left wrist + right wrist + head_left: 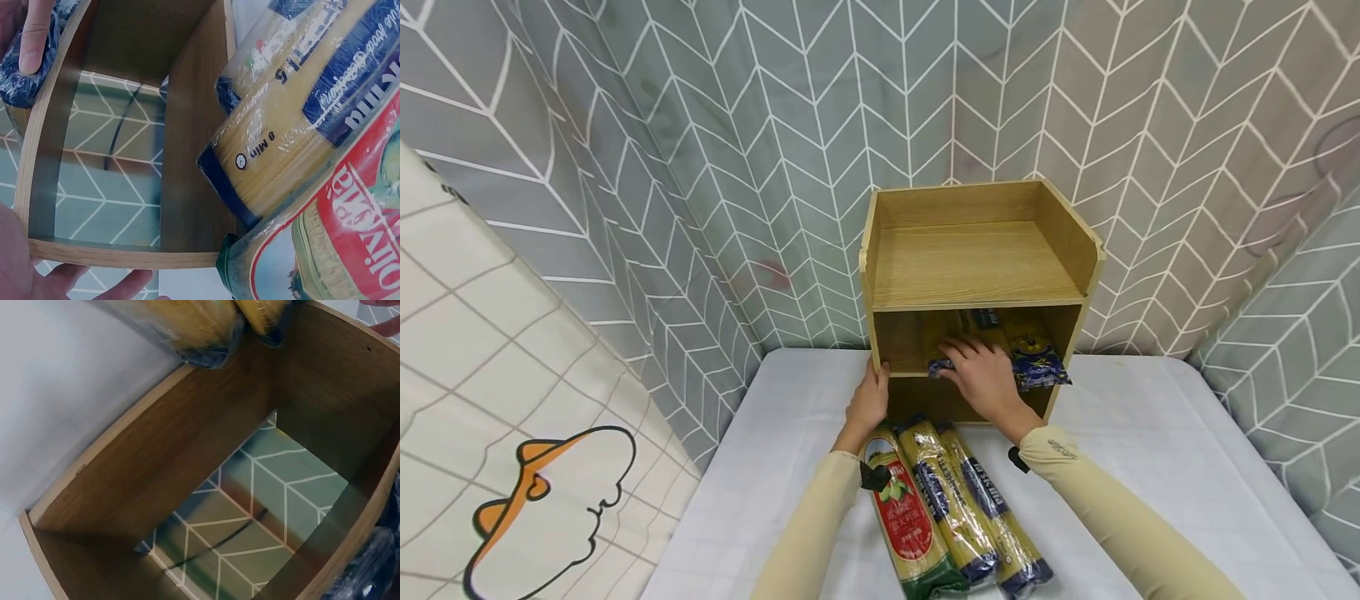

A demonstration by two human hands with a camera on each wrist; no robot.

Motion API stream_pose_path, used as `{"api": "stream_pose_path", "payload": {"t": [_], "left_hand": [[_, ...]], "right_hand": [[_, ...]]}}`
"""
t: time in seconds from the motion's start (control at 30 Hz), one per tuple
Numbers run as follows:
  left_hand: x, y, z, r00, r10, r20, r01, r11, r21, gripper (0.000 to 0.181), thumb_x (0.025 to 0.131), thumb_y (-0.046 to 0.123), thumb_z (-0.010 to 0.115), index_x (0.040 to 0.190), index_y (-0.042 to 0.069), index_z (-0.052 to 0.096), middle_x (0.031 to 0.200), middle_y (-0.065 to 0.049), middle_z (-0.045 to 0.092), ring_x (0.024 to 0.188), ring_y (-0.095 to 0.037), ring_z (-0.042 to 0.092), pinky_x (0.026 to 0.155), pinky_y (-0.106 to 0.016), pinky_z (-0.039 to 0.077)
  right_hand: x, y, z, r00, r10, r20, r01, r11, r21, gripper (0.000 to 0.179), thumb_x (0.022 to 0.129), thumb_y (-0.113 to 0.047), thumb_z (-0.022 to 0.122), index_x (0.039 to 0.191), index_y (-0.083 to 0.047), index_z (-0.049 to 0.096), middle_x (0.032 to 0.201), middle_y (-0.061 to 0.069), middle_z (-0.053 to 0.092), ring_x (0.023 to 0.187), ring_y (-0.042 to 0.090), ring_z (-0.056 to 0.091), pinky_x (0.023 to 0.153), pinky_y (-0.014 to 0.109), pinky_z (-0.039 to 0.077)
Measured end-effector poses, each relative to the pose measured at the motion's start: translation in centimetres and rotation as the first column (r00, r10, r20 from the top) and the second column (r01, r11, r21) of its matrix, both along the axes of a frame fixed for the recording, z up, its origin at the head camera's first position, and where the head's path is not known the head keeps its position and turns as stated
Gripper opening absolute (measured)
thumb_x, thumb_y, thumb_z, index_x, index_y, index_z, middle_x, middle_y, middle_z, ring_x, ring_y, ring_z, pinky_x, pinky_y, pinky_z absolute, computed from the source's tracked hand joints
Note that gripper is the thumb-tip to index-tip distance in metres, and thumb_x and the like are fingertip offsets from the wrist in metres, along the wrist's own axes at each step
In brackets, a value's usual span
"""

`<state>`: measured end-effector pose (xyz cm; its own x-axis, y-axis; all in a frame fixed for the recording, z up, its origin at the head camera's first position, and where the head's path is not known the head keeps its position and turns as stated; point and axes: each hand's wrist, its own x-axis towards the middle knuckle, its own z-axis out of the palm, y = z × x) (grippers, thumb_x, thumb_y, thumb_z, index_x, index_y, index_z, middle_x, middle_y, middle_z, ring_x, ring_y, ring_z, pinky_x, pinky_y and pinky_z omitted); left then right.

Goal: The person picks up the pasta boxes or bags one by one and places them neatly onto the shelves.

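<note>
A light wooden shelf unit (955, 265) stands against the curtain. My left hand (868, 400) grips its left side edge; in the left wrist view the fingers (128, 284) curl behind the side panel. At the middle compartment, my right hand (981, 379) holds the front end of a blue-ended spaghetti pack (938, 367), one digit pressed against the wrapper. Beside it, another pack (1037, 367) sticks out over the compartment's front edge. More packs lie further inside, partly hidden by the hand. The right wrist view shows the lower compartment (206, 456), but not the right hand.
On the white tabletop (1120, 467), a red and green pasta pack (910, 517) lies between my forearms, beside two yellow and blue spaghetti packs (951, 508) (1000, 517). Their far ends reach the unit's base. A patterned curtain (820, 167) hangs behind.
</note>
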<state>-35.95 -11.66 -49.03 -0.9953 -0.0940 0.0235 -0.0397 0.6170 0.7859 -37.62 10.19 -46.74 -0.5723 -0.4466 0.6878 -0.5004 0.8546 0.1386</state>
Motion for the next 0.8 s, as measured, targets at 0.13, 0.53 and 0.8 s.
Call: {"api": "stream_pose_path", "payload": {"t": [0.13, 0.53, 0.8], "left_hand": [[0.1, 0.3, -0.3, 1.000, -0.008, -0.001, 0.008, 1.000, -0.001, 0.062, 0.112, 0.048, 0.021, 0.165, 0.016, 0.021, 0.153, -0.021, 0.054, 0.129, -0.050, 0.059, 0.101, -0.070, 0.046], [-0.1, -0.1, -0.2, 1.000, 0.004, 0.005, -0.004, 1.000, 0.000, 0.062, 0.111, 0.050, 0.021, 0.165, 0.020, 0.020, 0.155, -0.018, 0.053, 0.131, -0.051, 0.057, 0.101, -0.073, 0.044], [-0.2, -0.2, -0.7, 1.000, 0.012, 0.000, -0.012, 1.000, 0.016, 0.063, 0.111, 0.051, 0.024, 0.165, 0.019, 0.021, 0.152, -0.018, 0.056, 0.130, -0.050, 0.058, 0.099, -0.074, 0.044]], "right_hand": [[0.4, 0.2, -0.1, 1.000, -0.026, 0.005, 0.026, 1.000, -0.018, 0.051, 0.084, -0.044, 0.081, 0.127, -0.020, 0.073, 0.128, 0.001, 0.075, 0.116, 0.023, 0.071, 0.076, 0.044, 0.058], [2.8, 3.0, -1.6, 0.951, 0.307, -0.035, -0.307, 0.952, 0.023, 0.047, 0.082, -0.002, 0.077, 0.128, -0.007, 0.067, 0.119, 0.015, 0.066, 0.103, 0.029, 0.065, 0.087, 0.044, 0.058], [5.2, 5.0, -5.6, 0.923, 0.328, 0.203, -0.359, 0.922, 0.142, 0.041, 0.084, -0.010, 0.078, 0.124, -0.013, 0.068, 0.104, 0.003, 0.067, 0.068, 0.008, 0.057, 0.047, 0.020, 0.038]]}}
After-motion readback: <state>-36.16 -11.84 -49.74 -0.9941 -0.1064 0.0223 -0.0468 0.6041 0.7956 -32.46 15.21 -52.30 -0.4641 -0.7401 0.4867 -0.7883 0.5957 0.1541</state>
